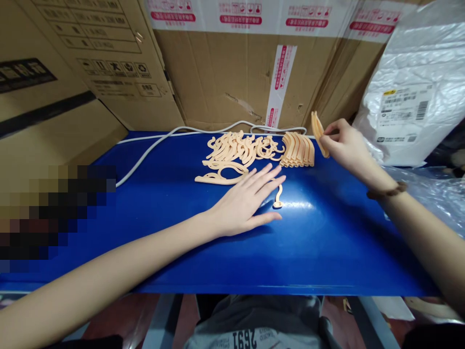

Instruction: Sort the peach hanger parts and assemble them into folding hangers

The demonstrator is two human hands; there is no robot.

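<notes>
blue tabletop (327,247), beige piece (317,128) in right grip (344,145)

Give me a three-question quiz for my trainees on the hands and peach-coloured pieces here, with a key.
1. Multiple choice: what does the right hand hold?
A) a pen
B) a curved peach item
C) a coin

2. True or false: the left hand is open.

3. Fill in: in the picture, the neat row of pieces lies to the ____ of the jumbled pile.

Key: 1. B; 2. true; 3. right.
</notes>
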